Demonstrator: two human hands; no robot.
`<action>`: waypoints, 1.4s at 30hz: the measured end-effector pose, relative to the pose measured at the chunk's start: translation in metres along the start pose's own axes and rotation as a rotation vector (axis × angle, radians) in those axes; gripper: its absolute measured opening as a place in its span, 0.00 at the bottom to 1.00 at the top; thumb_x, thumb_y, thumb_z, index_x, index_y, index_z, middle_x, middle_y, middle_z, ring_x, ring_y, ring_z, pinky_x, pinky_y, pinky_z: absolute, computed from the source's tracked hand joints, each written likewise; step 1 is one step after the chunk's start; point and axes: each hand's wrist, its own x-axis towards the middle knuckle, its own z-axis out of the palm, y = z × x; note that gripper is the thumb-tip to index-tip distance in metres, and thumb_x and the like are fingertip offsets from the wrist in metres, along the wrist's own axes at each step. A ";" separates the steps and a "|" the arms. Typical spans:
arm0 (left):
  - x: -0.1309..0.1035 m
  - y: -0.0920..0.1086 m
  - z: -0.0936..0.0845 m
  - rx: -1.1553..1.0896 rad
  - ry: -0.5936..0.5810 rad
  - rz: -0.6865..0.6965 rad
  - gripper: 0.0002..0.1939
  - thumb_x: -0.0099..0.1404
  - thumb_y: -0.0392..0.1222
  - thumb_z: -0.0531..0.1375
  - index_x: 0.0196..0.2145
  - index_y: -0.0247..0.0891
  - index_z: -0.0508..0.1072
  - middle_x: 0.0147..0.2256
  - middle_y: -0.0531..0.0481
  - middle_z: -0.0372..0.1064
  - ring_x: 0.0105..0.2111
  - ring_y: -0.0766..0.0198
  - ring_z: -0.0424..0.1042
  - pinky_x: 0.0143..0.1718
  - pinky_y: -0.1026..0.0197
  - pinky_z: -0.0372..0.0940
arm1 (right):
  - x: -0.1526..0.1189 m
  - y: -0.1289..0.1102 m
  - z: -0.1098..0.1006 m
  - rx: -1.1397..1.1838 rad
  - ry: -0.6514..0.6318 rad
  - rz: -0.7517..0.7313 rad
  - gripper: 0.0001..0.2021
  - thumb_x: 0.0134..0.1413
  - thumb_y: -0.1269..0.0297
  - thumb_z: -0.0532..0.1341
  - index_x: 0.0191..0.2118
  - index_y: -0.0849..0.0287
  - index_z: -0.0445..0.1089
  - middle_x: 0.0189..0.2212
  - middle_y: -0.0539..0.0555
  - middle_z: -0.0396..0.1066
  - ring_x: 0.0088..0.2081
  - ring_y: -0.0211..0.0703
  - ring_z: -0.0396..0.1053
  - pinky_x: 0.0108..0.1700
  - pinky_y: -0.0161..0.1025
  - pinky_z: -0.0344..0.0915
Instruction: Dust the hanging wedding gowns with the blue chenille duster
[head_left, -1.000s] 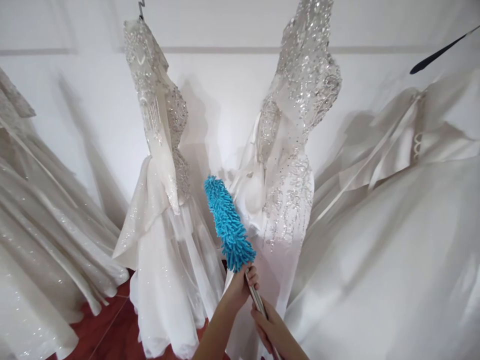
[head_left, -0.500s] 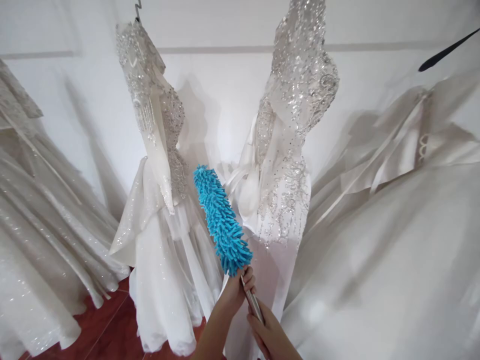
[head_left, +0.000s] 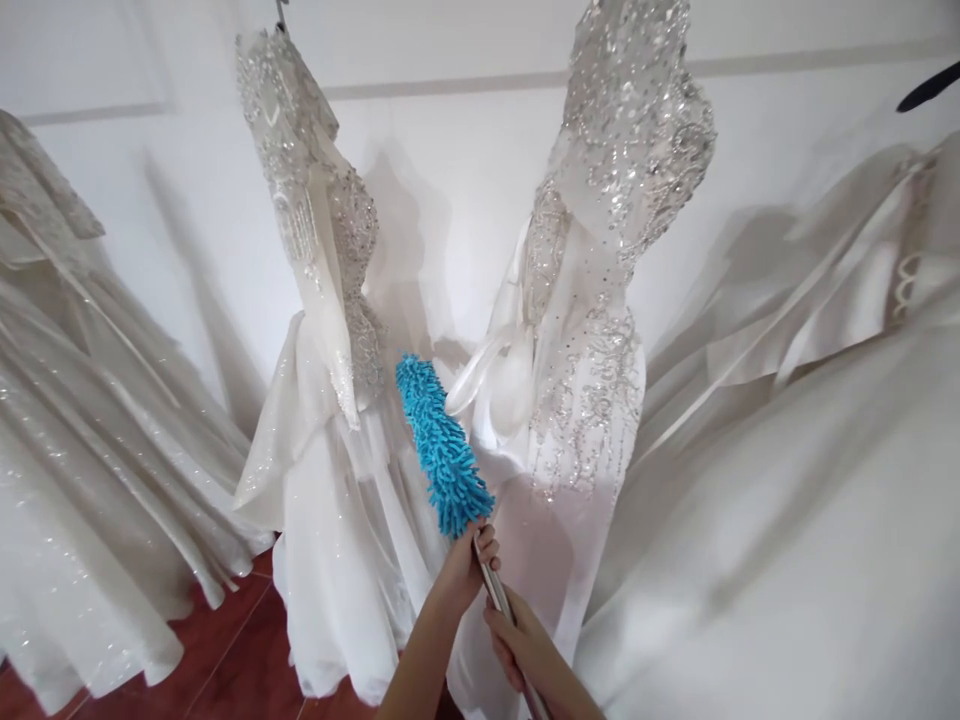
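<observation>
A duster (head_left: 444, 450) with a fluffy blue chenille head and a slim metallic handle slants up and to the left in front of me. Just below the blue head, my left hand (head_left: 471, 558) is closed around the handle. Lower down, my right hand (head_left: 517, 640) also grips it. The duster's tip lies between two hanging white gowns: a beaded long-sleeved gown (head_left: 322, 400) on the left and a sequined gown (head_left: 585, 330) on the right. Whether the blue strands touch the fabric, I cannot tell.
A white wall (head_left: 465, 150) stands behind the gowns. Another glittery white gown (head_left: 97, 450) hangs at far left, and a wide satin gown (head_left: 795, 520) fills the right side. Dark red floor tiles (head_left: 240, 640) show below. A dark hanger end (head_left: 930, 88) juts in at upper right.
The view has shifted a little, so the gowns sit farther right. Relative to them, the duster has moved slightly left and down, with both hands still on its handle.
</observation>
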 end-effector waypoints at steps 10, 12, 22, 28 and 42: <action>0.031 0.020 -0.035 0.054 -0.057 -0.167 0.17 0.55 0.42 0.65 0.25 0.39 0.57 0.17 0.65 0.44 0.14 0.77 0.46 0.19 0.68 0.52 | 0.034 0.029 0.034 0.138 0.216 0.041 0.26 0.42 0.35 0.61 0.30 0.54 0.56 0.08 0.34 0.54 0.06 0.25 0.45 0.07 0.25 0.42; 0.034 0.022 -0.043 0.070 -0.077 -0.215 0.16 0.56 0.41 0.64 0.26 0.39 0.57 0.18 0.65 0.45 0.14 0.77 0.46 0.20 0.67 0.53 | 0.038 0.038 0.042 0.185 0.258 0.043 0.28 0.39 0.33 0.62 0.29 0.54 0.56 0.08 0.34 0.54 0.06 0.26 0.45 0.07 0.25 0.41; 0.043 0.024 -0.066 0.132 -0.103 -0.399 0.13 0.60 0.42 0.60 0.26 0.39 0.58 0.17 0.65 0.46 0.13 0.76 0.47 0.20 0.67 0.52 | 0.049 0.059 0.068 0.296 0.385 0.078 0.30 0.31 0.32 0.65 0.26 0.52 0.54 0.07 0.35 0.54 0.05 0.26 0.45 0.06 0.26 0.43; 0.037 0.014 -0.090 0.099 -0.045 -0.476 0.12 0.62 0.40 0.58 0.26 0.39 0.58 0.16 0.65 0.47 0.13 0.76 0.48 0.20 0.66 0.51 | 0.045 0.093 0.077 0.301 0.451 0.105 0.29 0.33 0.34 0.65 0.27 0.52 0.55 0.08 0.36 0.55 0.05 0.27 0.45 0.06 0.26 0.42; 0.024 0.060 -0.065 0.127 -0.062 -0.338 0.09 0.62 0.39 0.57 0.26 0.38 0.61 0.16 0.65 0.47 0.13 0.76 0.48 0.20 0.67 0.53 | 0.052 0.032 0.097 0.282 0.335 0.048 0.24 0.41 0.40 0.65 0.26 0.52 0.54 0.09 0.35 0.55 0.06 0.26 0.46 0.07 0.26 0.42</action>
